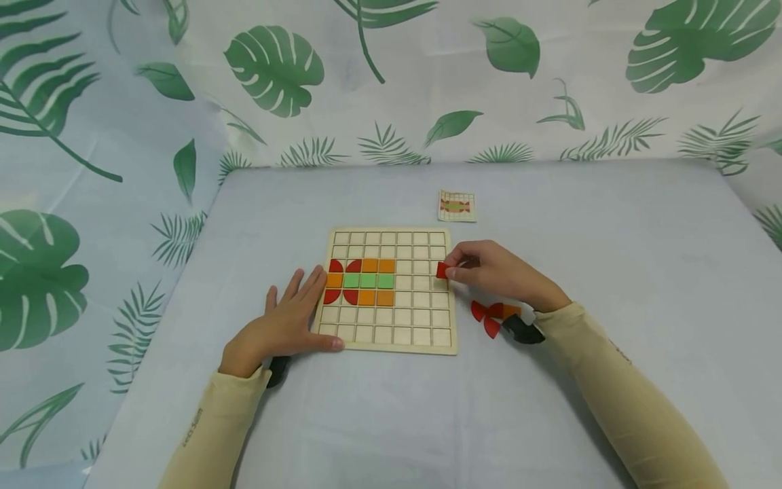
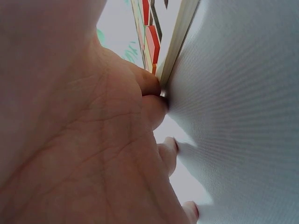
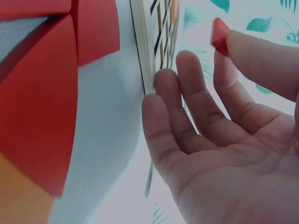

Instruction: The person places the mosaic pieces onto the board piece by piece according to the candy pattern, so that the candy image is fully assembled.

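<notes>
A wooden grid board (image 1: pixel 391 352) lies on the table, its left columns filled with red quarter-round, orange square and green square (image 1: pixel 368 281) tiles. My left hand (image 1: pixel 282 327) rests along the board's left side, fingers spread, thumb on the lower left corner. In the left wrist view the fingertips meet the board's edge (image 2: pixel 180 32). My right hand (image 1: pixel 497 273) pinches a red tile (image 1: pixel 442 270) between thumb and index finger over the board's right edge. The right wrist view shows that red tile (image 3: pixel 219 37) at the thumb tip, with the other fingers loosely extended near the board's side.
Several loose red quarter-round tiles (image 1: pixel 491 327) and an orange tile (image 1: pixel 512 311) lie right of the board, under the right wrist with its black camera (image 1: pixel 524 331). A small pattern card (image 1: pixel 457 206) lies behind the board. Leaf-print cloth (image 1: pixel 391 81) hangs at the back and left.
</notes>
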The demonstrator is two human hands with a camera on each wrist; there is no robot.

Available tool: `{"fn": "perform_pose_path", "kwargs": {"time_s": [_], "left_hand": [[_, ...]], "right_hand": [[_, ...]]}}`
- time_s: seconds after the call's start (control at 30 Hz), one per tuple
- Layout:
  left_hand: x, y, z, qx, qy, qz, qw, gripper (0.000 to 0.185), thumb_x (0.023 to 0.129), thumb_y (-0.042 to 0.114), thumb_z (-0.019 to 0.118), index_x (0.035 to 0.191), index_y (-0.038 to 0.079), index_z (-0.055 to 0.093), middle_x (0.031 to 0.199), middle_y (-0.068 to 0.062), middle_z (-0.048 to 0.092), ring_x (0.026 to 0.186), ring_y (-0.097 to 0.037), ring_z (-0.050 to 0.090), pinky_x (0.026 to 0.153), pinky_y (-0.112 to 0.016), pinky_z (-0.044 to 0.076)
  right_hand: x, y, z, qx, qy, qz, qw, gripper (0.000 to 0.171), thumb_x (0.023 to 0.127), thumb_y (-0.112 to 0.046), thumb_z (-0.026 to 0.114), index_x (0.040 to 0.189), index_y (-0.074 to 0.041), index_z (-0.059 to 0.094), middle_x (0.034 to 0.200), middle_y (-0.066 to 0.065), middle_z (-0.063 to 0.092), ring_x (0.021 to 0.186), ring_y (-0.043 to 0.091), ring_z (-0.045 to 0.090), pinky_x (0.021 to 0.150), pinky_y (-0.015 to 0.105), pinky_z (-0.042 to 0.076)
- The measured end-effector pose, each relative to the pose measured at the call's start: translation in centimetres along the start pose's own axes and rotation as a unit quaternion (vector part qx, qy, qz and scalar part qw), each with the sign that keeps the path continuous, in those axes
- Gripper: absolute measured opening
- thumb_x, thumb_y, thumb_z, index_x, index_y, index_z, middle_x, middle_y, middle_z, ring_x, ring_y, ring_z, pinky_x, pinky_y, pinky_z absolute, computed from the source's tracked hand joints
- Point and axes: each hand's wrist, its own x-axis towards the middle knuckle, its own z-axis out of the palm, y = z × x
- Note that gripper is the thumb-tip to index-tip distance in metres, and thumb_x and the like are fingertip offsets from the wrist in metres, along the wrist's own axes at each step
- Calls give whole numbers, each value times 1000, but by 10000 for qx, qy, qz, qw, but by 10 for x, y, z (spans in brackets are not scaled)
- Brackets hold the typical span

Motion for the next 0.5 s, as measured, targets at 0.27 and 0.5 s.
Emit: {"fn": "perform_pose_path", "kwargs": {"time_s": [0.27,0.5], "left_hand": [[1,-1,1,-1,16,-12,10000,130,86,56,86,172,3,4,180,-14,-1,162,-39,-14,120,-73,-11],[-1,-2,1,-69,45,80,9999,131,86,58,85,172,3,3,180,-14,-2,162,-39,-14,119,-73,-11]], "right_hand": [[11,-4,3,-30,98,-11,9999,10,106,-14,67,103,-6,71,99,7,68,96,26,58,86,40,47],[24,-10,4,-119,47,-83,9999,8,105,-9,66,102,-4,71,96,8,71,94,25,58,85,40,46]]}}
